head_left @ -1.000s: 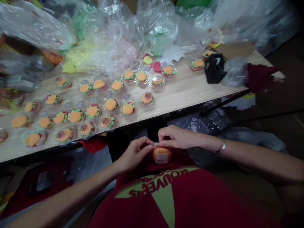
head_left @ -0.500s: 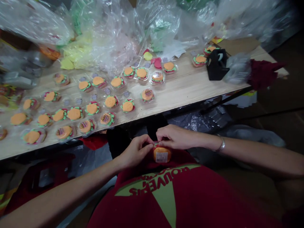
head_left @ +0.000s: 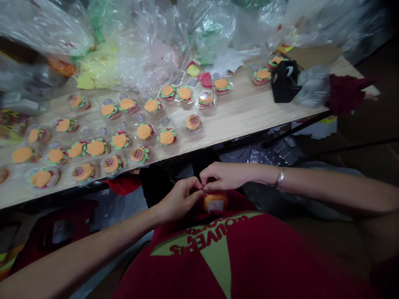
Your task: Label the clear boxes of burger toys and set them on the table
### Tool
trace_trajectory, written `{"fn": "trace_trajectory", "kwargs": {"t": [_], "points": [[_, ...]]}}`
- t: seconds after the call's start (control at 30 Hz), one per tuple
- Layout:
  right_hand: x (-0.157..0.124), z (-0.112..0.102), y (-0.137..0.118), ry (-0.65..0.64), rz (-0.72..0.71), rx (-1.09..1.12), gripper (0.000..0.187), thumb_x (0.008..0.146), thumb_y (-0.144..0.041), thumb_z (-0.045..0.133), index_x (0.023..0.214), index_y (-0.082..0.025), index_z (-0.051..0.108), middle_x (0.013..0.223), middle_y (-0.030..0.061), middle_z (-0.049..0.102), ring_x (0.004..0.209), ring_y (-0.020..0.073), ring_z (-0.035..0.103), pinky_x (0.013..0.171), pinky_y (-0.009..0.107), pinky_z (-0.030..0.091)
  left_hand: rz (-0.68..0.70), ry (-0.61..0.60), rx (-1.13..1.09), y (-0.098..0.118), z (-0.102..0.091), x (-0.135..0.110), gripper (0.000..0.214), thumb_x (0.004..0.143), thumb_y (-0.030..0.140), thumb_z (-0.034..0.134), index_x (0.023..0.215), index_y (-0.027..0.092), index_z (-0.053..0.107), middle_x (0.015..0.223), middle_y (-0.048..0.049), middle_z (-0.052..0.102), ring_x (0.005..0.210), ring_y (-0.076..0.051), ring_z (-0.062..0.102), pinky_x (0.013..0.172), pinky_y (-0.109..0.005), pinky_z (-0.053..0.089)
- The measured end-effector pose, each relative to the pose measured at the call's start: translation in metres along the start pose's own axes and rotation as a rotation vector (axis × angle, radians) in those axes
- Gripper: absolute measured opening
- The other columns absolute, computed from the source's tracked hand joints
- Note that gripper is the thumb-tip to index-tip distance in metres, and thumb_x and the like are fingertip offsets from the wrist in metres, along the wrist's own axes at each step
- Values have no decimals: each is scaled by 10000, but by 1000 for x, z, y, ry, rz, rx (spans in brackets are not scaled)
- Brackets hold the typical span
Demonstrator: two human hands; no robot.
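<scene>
In my lap, below the table edge, I hold a small orange burger-shaped toy in a clear plastic case [head_left: 214,202] with a white label on it. My left hand [head_left: 179,198] pinches at the case's upper left edge, fingers closed. My right hand [head_left: 222,176] is curled over the top of the case, thumb and fingers pinched together where they meet the left fingertips. A silver bracelet [head_left: 279,177] sits on my right wrist. My red shirt [head_left: 218,253] lies under the case.
The wooden table [head_left: 249,112] carries several rows of the same packed orange toys [head_left: 167,137]. Crumpled clear plastic bags [head_left: 149,45] pile along the back. A black tape dispenser [head_left: 283,85] and a dark red cloth [head_left: 344,93] sit at the right end.
Both hands have drawn closer together over the case, fingertips now meeting at its top. The right hand slid a little left and covers more of the case.
</scene>
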State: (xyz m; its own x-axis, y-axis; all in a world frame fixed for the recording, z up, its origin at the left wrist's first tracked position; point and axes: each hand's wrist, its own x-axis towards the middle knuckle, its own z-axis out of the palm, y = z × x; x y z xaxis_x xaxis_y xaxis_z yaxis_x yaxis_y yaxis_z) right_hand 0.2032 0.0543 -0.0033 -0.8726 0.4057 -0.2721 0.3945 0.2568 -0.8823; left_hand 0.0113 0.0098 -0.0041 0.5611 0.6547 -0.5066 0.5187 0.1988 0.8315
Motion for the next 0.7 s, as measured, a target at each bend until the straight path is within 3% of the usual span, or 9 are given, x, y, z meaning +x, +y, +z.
{"fn": "trace_trajectory", "kwargs": {"t": [0.27, 0.47, 0.6, 0.7], "points": [[1, 8, -7, 158, 110, -245, 103, 816, -121, 549, 782, -137, 645, 727, 49, 636, 626, 127, 500, 575, 245, 318, 40, 58, 49, -2, 1, 10, 114, 818, 213, 491, 724, 160, 528, 715, -6, 574, 676, -133, 494, 621, -247, 405], [-23, 2, 14, 240, 84, 70, 113, 857, -170, 525, 804, -129, 615, 767, 32, 629, 661, 114, 526, 597, 216, 381, 76, 133, 112, -4, -8, 7, 170, 868, 289, 479, 796, 154, 554, 729, -3, 571, 669, -128, 489, 601, -239, 391], [-27, 9, 18, 336, 96, 21, 112, 836, -129, 516, 784, -122, 615, 728, 26, 607, 647, 113, 507, 590, 220, 362, 96, 70, 67, -2, -14, 16, 211, 879, 332, 479, 799, 153, 557, 719, 8, 552, 653, -118, 477, 586, -230, 386], [-19, 15, 17, 374, 79, 31, 99, 815, -128, 537, 756, -125, 616, 688, 9, 587, 622, 107, 483, 577, 218, 348, 185, -12, 133, 5, -18, 27, 220, 870, 324, 499, 767, 147, 578, 737, 5, 539, 682, -118, 478, 618, -232, 392]]}}
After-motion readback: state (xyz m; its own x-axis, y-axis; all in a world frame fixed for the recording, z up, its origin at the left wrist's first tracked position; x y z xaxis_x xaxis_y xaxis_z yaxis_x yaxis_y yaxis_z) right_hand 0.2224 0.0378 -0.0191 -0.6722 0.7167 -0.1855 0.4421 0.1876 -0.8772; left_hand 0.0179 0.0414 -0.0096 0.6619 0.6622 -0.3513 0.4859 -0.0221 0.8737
